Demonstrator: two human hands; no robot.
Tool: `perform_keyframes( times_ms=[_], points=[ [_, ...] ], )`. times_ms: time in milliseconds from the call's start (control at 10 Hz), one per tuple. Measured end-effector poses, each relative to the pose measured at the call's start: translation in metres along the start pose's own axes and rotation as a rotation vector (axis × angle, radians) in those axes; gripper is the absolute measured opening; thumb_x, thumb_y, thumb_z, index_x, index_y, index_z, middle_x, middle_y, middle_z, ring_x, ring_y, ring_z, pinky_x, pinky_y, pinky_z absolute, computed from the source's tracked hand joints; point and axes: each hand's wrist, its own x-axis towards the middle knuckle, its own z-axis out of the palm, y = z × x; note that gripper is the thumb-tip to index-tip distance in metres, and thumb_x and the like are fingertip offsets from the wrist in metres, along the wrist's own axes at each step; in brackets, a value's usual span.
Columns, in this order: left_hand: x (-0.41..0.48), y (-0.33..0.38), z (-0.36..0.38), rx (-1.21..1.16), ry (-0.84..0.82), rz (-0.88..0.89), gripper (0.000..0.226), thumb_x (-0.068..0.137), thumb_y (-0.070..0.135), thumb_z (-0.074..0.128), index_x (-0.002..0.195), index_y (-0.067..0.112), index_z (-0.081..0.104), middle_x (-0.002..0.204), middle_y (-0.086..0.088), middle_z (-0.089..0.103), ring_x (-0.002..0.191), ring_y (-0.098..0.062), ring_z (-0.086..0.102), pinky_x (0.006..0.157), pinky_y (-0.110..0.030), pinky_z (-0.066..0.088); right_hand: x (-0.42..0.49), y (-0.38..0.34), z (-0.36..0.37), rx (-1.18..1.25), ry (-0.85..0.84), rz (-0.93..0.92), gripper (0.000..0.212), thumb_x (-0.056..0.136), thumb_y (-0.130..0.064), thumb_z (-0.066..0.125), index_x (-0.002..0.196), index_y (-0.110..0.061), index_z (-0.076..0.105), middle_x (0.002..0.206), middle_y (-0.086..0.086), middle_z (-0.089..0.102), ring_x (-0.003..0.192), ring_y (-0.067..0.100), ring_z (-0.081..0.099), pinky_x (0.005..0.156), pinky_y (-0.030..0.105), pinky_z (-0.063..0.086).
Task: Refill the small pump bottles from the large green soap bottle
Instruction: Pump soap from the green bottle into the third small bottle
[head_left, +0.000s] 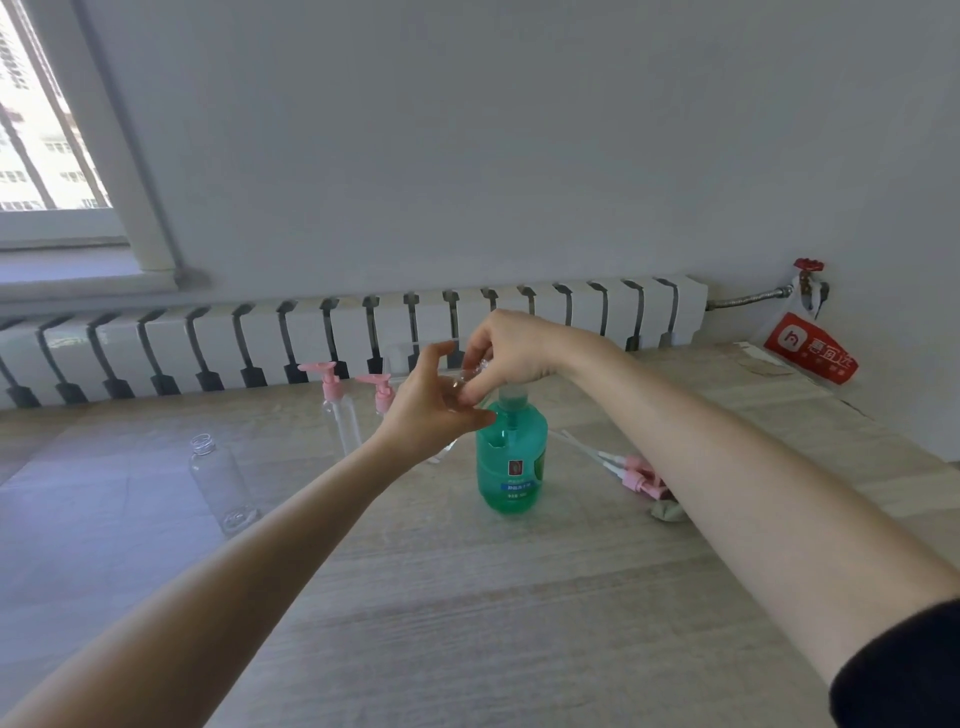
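While the large green soap bottle (511, 467) stands upright near the middle of the pale wood-grain table (467, 623), a small clear bottle (470, 373) is held just above and beside its pump head (513, 399). The clear bottle is gripped by the curled fingers of the left hand (434, 415), and its threaded neck appears to be pinched by the right hand (511, 352). The step in hand is judged to be the bringing of an uncapped bottle to the spout. Next, the open neck needs to be lined up under the nozzle and one hand freed so that the pump can be pressed. The soap bottle is seen to be rounded, translucent plastic, well filled, with a small label. An uncapped clear cylinder (221, 488) stands well to the left, two slim bottles with pink pumps (332, 397) are set behind, and loose pink pump tops (641, 475) with white tubes lie to the right beside a crumpled cloth (667, 512). A white ribbed radiator (363, 332) is seen along the wall.
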Motion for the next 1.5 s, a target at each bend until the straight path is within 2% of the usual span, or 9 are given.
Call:
perform_keyframes(
  times_ms=[300, 500, 700, 800, 1000, 1100, 1300, 1400, 1500],
  points=[
    [-0.007, -0.018, -0.015, 0.133, -0.084, 0.013, 0.041, 0.078, 0.009, 0.074, 0.113, 0.019, 0.056, 0.099, 0.006, 0.063, 0.099, -0.012, 0.063, 0.092, -0.037, 0.053, 0.004, 0.005, 0.009, 0.078, 0.05, 0.033, 0.043, 0.073, -0.045, 0.074, 0.105, -0.016, 0.069, 0.113, -0.001, 0.062, 0.105, 0.017, 0.056, 0.084, 0.031, 0.048],
    [-0.013, -0.015, -0.014, 0.099, -0.038, 0.012, 0.05, 0.08, 0.006, 0.071, 0.127, 0.009, 0.052, 0.1, 0.002, 0.063, 0.099, -0.017, 0.062, 0.086, -0.035, 0.055, 0.004, 0.027, 0.012, 0.657, 0.366, 0.112, 0.033, 0.102, -0.023, 0.032, 0.115, -0.007, 0.056, 0.111, 0.011, 0.061, 0.1, 0.017, 0.057, 0.094, 0.034, 0.047],
    [-0.014, -0.014, -0.012, 0.09, -0.034, 0.017, 0.044, 0.081, 0.006, 0.07, 0.122, 0.011, 0.055, 0.097, 0.003, 0.063, 0.098, -0.018, 0.063, 0.089, -0.038, 0.054, 0.005, 0.03, 0.04, 0.832, 0.39, 0.233, 0.03, 0.098, -0.008, 0.029, 0.114, -0.013, 0.054, 0.127, 0.013, 0.055, 0.11, 0.023, 0.055, 0.077, 0.022, 0.048],
    [-0.014, -0.016, -0.014, 0.074, -0.016, 0.017, 0.044, 0.082, 0.005, 0.069, 0.123, 0.013, 0.055, 0.096, 0.005, 0.062, 0.097, -0.015, 0.062, 0.089, -0.038, 0.054, 0.006, 0.022, 0.038, 0.873, 0.469, 0.22, 0.03, 0.098, -0.009, 0.03, 0.114, -0.012, 0.055, 0.107, 0.009, 0.065, 0.095, 0.016, 0.061, 0.07, 0.019, 0.048],
    [-0.011, -0.017, -0.016, 0.082, -0.013, 0.028, 0.048, 0.082, 0.006, 0.07, 0.127, 0.011, 0.053, 0.094, 0.011, 0.06, 0.093, -0.01, 0.06, 0.088, -0.03, 0.052, 0.028, 0.008, 0.021, 0.656, 0.376, 0.438, 0.035, 0.098, -0.004, 0.03, 0.127, -0.002, 0.049, 0.114, 0.011, 0.059, 0.1, 0.021, 0.059, 0.088, 0.034, 0.05],
    [-0.01, -0.018, -0.017, 0.077, -0.014, 0.035, 0.049, 0.082, 0.005, 0.07, 0.127, 0.011, 0.053, 0.094, 0.011, 0.06, 0.09, -0.005, 0.059, 0.089, -0.031, 0.051, 0.029, 0.007, 0.019, 0.417, 0.252, 0.546, 0.034, 0.097, 0.0, 0.034, 0.128, 0.007, 0.048, 0.075, 0.006, 0.041, 0.068, 0.016, 0.044, 0.069, 0.026, 0.046],
    [-0.01, -0.025, -0.015, 0.084, -0.017, 0.044, 0.048, 0.081, 0.005, 0.07, 0.126, 0.01, 0.055, 0.093, 0.013, 0.06, 0.093, -0.007, 0.059, 0.093, -0.032, 0.05, 0.029, 0.005, 0.02, 0.172, 0.206, 0.55, 0.031, 0.098, -0.003, 0.036, 0.124, 0.009, 0.05, 0.067, 0.004, 0.031, 0.056, 0.011, 0.028, 0.051, 0.019, 0.025],
    [-0.011, -0.029, -0.015, 0.085, -0.021, 0.034, 0.05, 0.081, 0.007, 0.071, 0.128, 0.011, 0.054, 0.097, 0.006, 0.063, 0.098, -0.012, 0.061, 0.096, -0.038, 0.05, 0.031, 0.013, 0.03, 0.333, 0.276, 0.535, 0.024, 0.097, 0.001, 0.03, 0.098, 0.006, 0.053, 0.067, 0.004, 0.028, 0.056, 0.013, 0.026, 0.052, 0.021, 0.025],
    [-0.01, -0.031, -0.013, 0.083, -0.015, 0.026, 0.051, 0.081, 0.007, 0.071, 0.129, 0.011, 0.053, 0.102, 0.003, 0.063, 0.101, -0.015, 0.06, 0.096, -0.038, 0.05, 0.036, 0.013, 0.032, 0.238, 0.267, 0.549, 0.03, 0.097, -0.002, 0.032, 0.068, -0.009, 0.03, 0.068, 0.004, 0.031, 0.061, 0.017, 0.034, 0.054, 0.025, 0.03]
  ],
)
